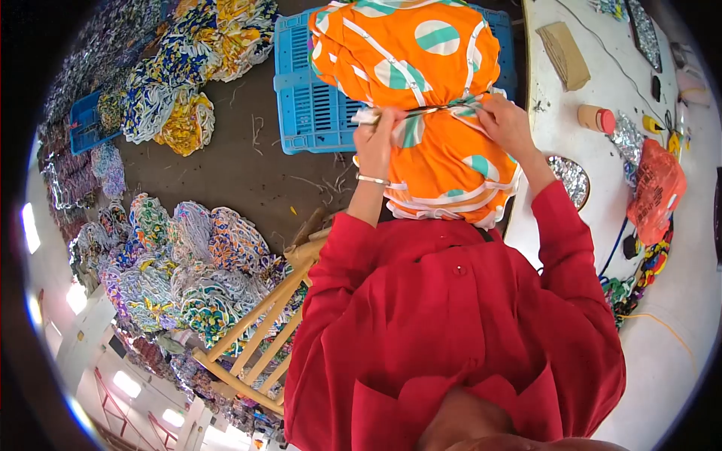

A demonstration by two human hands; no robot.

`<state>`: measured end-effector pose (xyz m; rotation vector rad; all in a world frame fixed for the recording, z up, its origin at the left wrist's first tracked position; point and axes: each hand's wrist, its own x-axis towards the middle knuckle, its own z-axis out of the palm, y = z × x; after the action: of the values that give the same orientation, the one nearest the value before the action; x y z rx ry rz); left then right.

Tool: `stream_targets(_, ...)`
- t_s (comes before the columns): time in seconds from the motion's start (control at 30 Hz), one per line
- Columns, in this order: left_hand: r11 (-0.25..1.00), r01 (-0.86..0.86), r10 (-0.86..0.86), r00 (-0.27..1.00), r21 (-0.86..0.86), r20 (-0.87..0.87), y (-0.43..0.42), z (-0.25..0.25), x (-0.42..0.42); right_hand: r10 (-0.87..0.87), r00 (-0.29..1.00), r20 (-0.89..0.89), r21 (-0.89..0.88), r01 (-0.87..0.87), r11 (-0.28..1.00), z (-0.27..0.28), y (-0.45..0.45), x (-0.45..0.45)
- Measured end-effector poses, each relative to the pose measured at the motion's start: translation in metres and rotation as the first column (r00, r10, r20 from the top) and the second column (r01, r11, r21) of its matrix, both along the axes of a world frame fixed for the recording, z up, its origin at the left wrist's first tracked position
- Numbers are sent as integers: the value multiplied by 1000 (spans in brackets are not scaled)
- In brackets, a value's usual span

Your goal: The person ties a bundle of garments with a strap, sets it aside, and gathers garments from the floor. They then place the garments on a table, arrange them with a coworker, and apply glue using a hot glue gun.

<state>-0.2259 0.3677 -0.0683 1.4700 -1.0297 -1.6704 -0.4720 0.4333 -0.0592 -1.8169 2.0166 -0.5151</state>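
Observation:
A large bundle of orange fabric point(451, 64) with white and green dots lies over a blue plastic crate point(316, 113) and reaches back to my lap. A thin dark and white strip point(432, 109) runs across its narrow middle, where the cloth is cinched. My left hand point(378, 139) is closed on the strip's left end, beside a whitish bit of cloth. On the right side, my right hand point(502, 122) pinches the strip and some cloth at the waist of the bundle.
Piles of multicoloured yarn-like strips point(188, 263) lie at the left. A wooden chair point(263, 331) stands beside me. On the white table point(556, 128) at the right are brown folded paper point(564, 56), a red-lidded jar point(596, 119) and a red plastic bag point(656, 192).

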Motion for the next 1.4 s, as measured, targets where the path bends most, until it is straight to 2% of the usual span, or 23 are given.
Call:
stream_targets(0.07, 989, 135, -143, 976, -61, -164, -11, 35, -25, 93, 993, 68, -231, -75, 970, 20, 5, 9)
stream_targets(0.1, 975, 195, -216, 945, -107, -245, -13, 45, -36, 104, 993, 57, -242, -88, 966, 29, 4, 19)
stream_targets(0.13, 976, 179, -207, 945, -127, -255, -11, 44, -44, -14, 921, 390, -201, 99, 975, 37, 0, 33)
stream_targets(0.17, 983, 181, -164, 911, 10, -379, -6, 37, -51, -120, 728, 675, -99, 250, 963, 44, -5, 46)
stream_targets(0.2, 970, 197, -104, 865, 143, -490, -1, 29, -55, -211, 441, 872, 52, 344, 937, 48, -10, 52)
stream_targets(0.23, 936, 231, -33, 808, 266, -588, 0, 24, -55, -180, 454, 873, 28, 322, 946, 42, -13, 52)
stream_targets(0.3, 939, 256, -81, 815, 231, -574, -2, 22, -47, -103, -44, 994, 111, 459, 882, 14, -17, 53)
stream_targets(0.33, 923, 310, -140, 825, 230, -547, 0, 21, -38, -41, -305, 951, 197, 499, 844, 0, -16, 55)
stream_targets(0.37, 900, 368, -205, 829, 233, -520, 1, 24, -32, -30, -306, 952, 184, 490, 852, -5, -16, 53)
stream_targets(0.5, 907, 400, -313, 847, 128, -430, 3, 45, -40, -234, -411, 881, 434, 506, 745, -10, -18, 34)
stream_targets(0.6, 888, 442, -365, 843, 123, -395, 4, 63, -31, -408, -396, 823, 564, 658, 499, -12, -18, 28)
stream_targets(0.67, 880, 456, -381, 845, 135, -375, 11, 65, -14, -461, -376, 804, 581, 662, 473, -29, -8, 22)
stream_targets(0.73, 829, 525, -554, 818, -194, -153, 15, 63, 13, -549, -340, 764, 606, 670, 428, -57, -8, 11)
stream_targets(0.8, 868, 477, -442, 869, 139, -223, 16, 86, 37, -661, -303, 687, 623, 714, 319, -110, -3, 2)
stream_targets(0.83, 869, 456, -420, 885, 195, -200, 23, 86, 50, -667, -304, 680, 633, 702, 325, -141, 5, -8)
stream_targets(0.9, 869, 421, -391, 906, 259, -161, 29, 85, 72, -780, 267, 566, 364, 768, 527, -212, 13, -22)
stream_targets(0.97, 827, 328, -207, 933, 457, -295, 35, 84, 90, -769, 230, 596, 394, 751, 530, -197, 1, -6)
stream_targets(1.07, 863, 268, -131, 938, 428, -322, 49, 57, 107, -741, 159, 652, 415, 743, 525, -182, -3, 6)
stream_targets(1.2, 903, 138, 8, 941, 406, -338, 54, 48, 108, -605, 295, 739, 290, 672, 681, -207, -7, -8)
stream_targets(1.27, 915, 109, 38, 936, 389, -350, 45, 54, 104, -669, 156, 726, 383, 716, 583, -202, -18, -8)
stream_targets(1.33, 837, 152, 36, 944, 526, -329, 25, 74, 106, -696, 70, 715, 429, 742, 515, -183, -19, -1)
stream_targets(1.37, 788, 168, 32, 950, 592, -312, 14, 84, 107, -678, -128, 724, 529, 734, 425, -175, -27, 0)
stream_targets(1.4, 852, 170, -49, 968, 496, -248, 4, 95, 105, -643, -323, 695, 633, 699, 334, -162, -28, 2)
